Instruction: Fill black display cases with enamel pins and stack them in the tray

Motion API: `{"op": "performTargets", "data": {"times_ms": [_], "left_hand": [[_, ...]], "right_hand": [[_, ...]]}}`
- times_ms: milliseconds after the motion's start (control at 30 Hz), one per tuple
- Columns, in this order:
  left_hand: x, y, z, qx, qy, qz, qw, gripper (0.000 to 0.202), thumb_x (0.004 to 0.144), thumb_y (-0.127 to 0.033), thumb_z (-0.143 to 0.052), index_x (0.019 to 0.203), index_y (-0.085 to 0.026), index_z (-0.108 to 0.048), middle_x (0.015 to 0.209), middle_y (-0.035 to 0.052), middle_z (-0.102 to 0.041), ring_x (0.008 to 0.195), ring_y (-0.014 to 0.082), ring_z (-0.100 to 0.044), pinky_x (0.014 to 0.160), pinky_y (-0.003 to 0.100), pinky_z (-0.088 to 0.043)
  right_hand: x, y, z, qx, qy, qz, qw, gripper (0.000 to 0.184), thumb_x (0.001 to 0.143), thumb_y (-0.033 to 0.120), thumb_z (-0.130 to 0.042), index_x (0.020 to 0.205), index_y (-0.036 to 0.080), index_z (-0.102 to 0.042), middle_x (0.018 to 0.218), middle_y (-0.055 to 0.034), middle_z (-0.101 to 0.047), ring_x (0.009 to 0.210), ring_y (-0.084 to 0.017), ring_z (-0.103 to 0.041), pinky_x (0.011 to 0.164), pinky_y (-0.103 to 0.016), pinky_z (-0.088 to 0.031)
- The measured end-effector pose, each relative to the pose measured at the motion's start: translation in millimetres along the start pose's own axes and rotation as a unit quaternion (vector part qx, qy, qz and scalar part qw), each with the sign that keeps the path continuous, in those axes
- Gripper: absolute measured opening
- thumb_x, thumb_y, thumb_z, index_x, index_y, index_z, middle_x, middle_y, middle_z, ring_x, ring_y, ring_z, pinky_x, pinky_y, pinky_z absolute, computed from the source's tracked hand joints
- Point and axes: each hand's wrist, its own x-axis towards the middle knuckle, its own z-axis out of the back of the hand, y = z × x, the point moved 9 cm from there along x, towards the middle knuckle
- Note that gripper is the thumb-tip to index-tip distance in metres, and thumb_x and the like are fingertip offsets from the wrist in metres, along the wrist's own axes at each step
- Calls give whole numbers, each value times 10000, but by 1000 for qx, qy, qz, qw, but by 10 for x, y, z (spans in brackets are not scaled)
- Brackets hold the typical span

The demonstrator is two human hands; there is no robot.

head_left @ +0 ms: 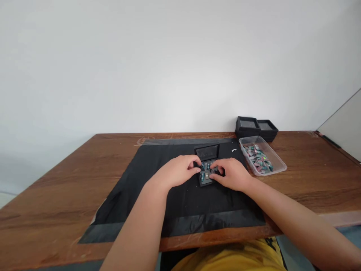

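Note:
A small black case lies with its hinged lid raised on the dark mat. Several small, shiny teal and silver pieces shaped like false nails sit in its base. At the case's left side is my left hand, thumb and forefinger curved but apart. From the right, my right hand reaches over the base, its thumb and forefinger spread at the pieces. I see nothing held in either hand, though the right fingers cover part of the contents.
To the right stands a clear plastic tub with many loose teal and pink pieces. Behind it are stacked black trays against the wall. A tiny white scrap lies on the black mat, which covers part of the wooden table.

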Motion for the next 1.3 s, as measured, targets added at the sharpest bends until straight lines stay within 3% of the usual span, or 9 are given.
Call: {"op": "performTargets", "data": {"times_ms": [200,367,600,800,1067,1300], "left_hand": [[22,19,-30,-17,-1,-3,1000,469,900,-392,-526,1351,-290,-601,882,23,-717,772,206,-643,656,301,-429],[17,26,-60,2,3,10,1000,459,896,-406,-551,1331,-276,-623,884,27,-723,779,209,-655,659,299,-432],[13,20,-61,10,6,10,1000,433,892,-394,-553,1301,-287,-644,891,24,-726,775,207,-658,659,294,-435],[0,-12,-48,0,2,5,1000,478,881,-392,-553,1347,-305,-615,931,27,-725,793,210,-654,663,297,-432],[8,-57,-21,-12,-5,-3,1000,357,886,-377,-554,1210,-320,-694,919,10,-727,777,196,-656,660,297,-435],[24,-58,3,-48,-22,-13,998,210,869,-344,-590,995,-260,-735,990,23,-762,846,206,-689,720,294,-492]], "right_hand": [[0,-27,27,1,-13,-19,1000,222,816,340,-766,983,195,-739,719,16,-622,659,-129,-529,638,-263,-311],[-8,-62,35,-2,-9,-51,999,157,827,343,-755,892,200,-763,691,6,-634,647,-133,-536,615,-266,-312],[-13,0,22,11,2,-37,999,130,809,324,-776,783,202,-739,652,23,-606,622,-120,-521,618,-263,-305],[-15,10,19,14,-2,-33,999,150,796,307,-783,863,196,-707,636,49,-565,595,-109,-490,618,-257,-284],[-11,-8,10,42,-7,-19,999,130,799,296,-771,862,200,-709,621,54,-560,583,-103,-494,613,-245,-292],[-13,-37,24,46,-15,-22,999,121,835,306,-737,882,195,-727,631,48,-568,578,-97,-485,609,-246,-288]]}}
